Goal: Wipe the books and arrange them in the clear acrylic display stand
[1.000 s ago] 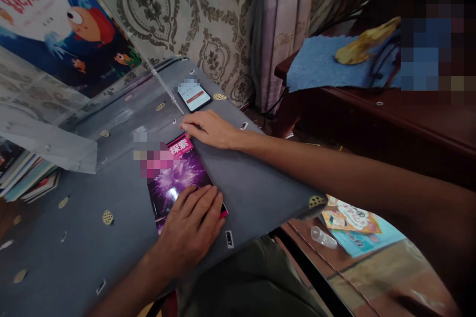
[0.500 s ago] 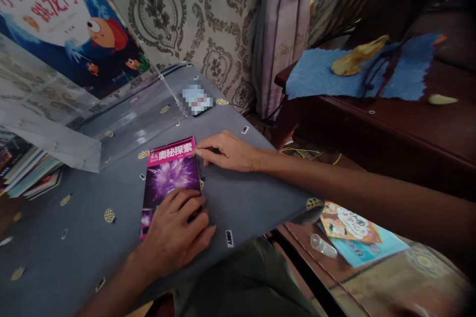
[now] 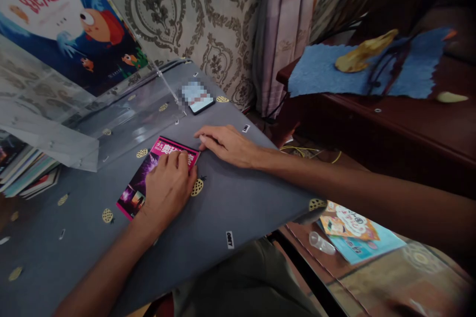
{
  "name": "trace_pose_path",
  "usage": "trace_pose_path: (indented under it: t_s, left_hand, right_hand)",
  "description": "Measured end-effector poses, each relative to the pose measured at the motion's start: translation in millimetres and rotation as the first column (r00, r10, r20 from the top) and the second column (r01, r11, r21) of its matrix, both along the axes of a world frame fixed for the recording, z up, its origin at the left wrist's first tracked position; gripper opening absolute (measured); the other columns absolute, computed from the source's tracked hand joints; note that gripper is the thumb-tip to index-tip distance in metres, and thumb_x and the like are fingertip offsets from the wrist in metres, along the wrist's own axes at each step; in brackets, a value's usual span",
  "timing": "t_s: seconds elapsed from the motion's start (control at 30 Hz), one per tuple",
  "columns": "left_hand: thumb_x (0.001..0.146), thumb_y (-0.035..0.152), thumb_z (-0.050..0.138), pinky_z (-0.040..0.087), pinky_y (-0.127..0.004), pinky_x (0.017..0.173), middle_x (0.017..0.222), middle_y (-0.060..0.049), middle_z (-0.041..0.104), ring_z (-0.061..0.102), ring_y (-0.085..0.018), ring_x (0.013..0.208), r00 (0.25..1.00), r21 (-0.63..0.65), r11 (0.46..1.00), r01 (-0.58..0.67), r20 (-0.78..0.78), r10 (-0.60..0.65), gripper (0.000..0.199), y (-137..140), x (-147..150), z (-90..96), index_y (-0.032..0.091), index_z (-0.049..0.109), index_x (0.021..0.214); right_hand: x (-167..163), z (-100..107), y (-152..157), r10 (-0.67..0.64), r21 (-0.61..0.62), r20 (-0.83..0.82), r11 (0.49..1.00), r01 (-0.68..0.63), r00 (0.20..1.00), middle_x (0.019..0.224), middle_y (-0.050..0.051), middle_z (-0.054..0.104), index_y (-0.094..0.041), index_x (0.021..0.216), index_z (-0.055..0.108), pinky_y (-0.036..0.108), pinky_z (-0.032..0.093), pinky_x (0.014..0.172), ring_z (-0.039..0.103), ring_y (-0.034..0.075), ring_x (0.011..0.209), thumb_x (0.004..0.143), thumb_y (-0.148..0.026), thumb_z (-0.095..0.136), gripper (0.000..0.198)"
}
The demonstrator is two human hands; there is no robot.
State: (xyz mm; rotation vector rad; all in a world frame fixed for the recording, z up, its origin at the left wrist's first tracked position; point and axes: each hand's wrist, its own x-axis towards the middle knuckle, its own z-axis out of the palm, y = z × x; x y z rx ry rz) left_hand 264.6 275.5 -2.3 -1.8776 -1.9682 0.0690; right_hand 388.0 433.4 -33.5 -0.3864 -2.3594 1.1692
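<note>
A small book with a pink and purple cover lies slanted on the grey patterned tablecloth. My left hand is on top of it, fingers bent over the cover and thumb along the right edge; it covers the middle of the book and part of the title. My right hand rests on the cloth just beyond the book's upper right corner, apart from it. Its index finger and thumb stretch out with nothing between them, and its other fingers are partly hidden.
A phone with a blurred screen lies at the back, beside a clear acrylic stand and a fish picture book. More books are stacked at left. A dark red table bears a blue cloth. Booklets and a plastic cup lie low right.
The book has turned clockwise under my left hand, which has moved up over the cover. My right hand has come off the book's corner and is now slightly apart from it.
</note>
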Motion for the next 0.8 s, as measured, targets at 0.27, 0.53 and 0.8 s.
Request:
trace_pose_path:
  t_s: [0.27, 0.53, 0.8]
  left_hand:
    - [0.099, 0.028, 0.047, 0.039, -0.032, 0.05, 0.084, -0.011, 0.072, 0.067, -0.027, 0.073, 1.0, 0.001, 1.0, 0.023, -0.014, -0.023, 0.023, 2.5, -3.6, -0.3, 0.016, 0.064, 0.09]
    - [0.099, 0.024, 0.047, 0.041, -0.031, 0.051, 0.091, -0.009, 0.076, 0.07, -0.025, 0.077, 0.998, -0.044, 0.998, -0.048, -0.035, 0.047, 0.024, 4.4, 0.9, 3.8, 0.015, 0.069, 0.097]
    - [0.101, 0.029, 0.041, 0.043, -0.033, 0.049, 0.093, -0.011, 0.076, 0.07, -0.027, 0.076, 0.997, -0.034, 0.999, -0.035, -0.069, 0.032, 0.034, 4.3, 2.4, 1.2, 0.014, 0.071, 0.095]
  right_hand:
    - [1.4, 2.1, 1.0, 0.028, -0.047, -0.017, 0.998, -0.029, 0.999, 0.091, 0.006, 0.076, -0.014, 0.114, 0.067, 0.031, 0.045, 0.082, 0.068, 0.019, 0.087, 0.101, -0.023, 0.041, 0.03]
    - [1.5, 0.8, 2.1, 0.018, -0.038, -0.041, 0.999, -0.02, 0.999, 0.086, 0.004, 0.074, -0.014, 0.114, 0.067, 0.028, 0.042, 0.075, 0.062, 0.015, 0.076, 0.101, -0.027, 0.042, 0.031]
    - [3.6, -1.8, -0.8, -0.019, 0.046, -0.19, 0.999, 0.028, 0.982, 0.094, 0.005, 0.074, -0.016, 0.121, 0.063, 0.029, 0.044, 0.081, 0.063, 0.017, 0.083, 0.103, -0.027, 0.04, 0.032]
